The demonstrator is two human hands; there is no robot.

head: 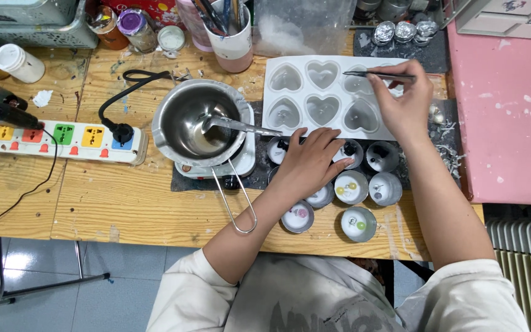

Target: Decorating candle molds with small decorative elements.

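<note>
Head view, looking down on a wooden surface (pixel 124 203).

Right hand (pixel 404 101): grip pinched on thin dark tweezers (pixel 379 76), held nearly level, tips pointing away to the left over the top row of a white heart-shaped mould tray (pixel 296 98). Tray directly beneath and left of that grip, six heart cavities in two rows, the right-hand ones partly hidden by the hand.

Left hand (pixel 311 160): fingers spread and laid flat, fingertips touching the tray's near edge, palm resting over small round tins (pixel 351 187). More of those tins just right of and below this grip, whitish inside with small coloured bits; a few darker ones toward the right hand's wrist.

Left of the left grip, close by: a steel melting pot (pixel 195 123) on a small white heater (pixel 244 163), a spoon (pixel 241 126) lying in it with its handle pointing toward the fingers, the pot's wire handle reaching to the surface's near edge.

Farther left, well apart: a white power strip (pixel 56 138) with coloured sockets and a black plug. Beyond the pot, a pink-and-white cup of tools (pixel 232 37) and small jars (pixel 133 27).

Right of the right grip: a pink panel (pixel 511 123).
</note>
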